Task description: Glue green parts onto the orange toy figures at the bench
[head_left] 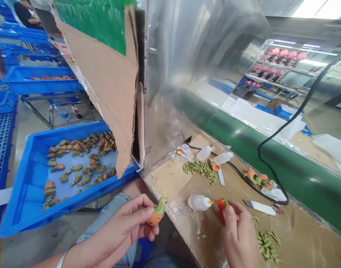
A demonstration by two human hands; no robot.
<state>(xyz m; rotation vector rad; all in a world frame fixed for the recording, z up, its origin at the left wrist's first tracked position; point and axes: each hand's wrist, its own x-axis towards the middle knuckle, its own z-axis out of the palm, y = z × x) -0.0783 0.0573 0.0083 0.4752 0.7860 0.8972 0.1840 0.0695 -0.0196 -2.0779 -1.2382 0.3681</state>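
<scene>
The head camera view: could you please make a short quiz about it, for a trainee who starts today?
1. True or false: the left hand holds a white bottle.
2. What lies in the blue tray beside the person's leg?
A. cutter blades
B. small figures
C. drinking cups
3. Fill in: the white bottle nearest the right hand has a ____ tip.

Key: 1. False, it holds a green and orange figure. 2. B. 3. Yellow.

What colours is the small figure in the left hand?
The figure is green above and orange below, showing best in the head view.
</scene>
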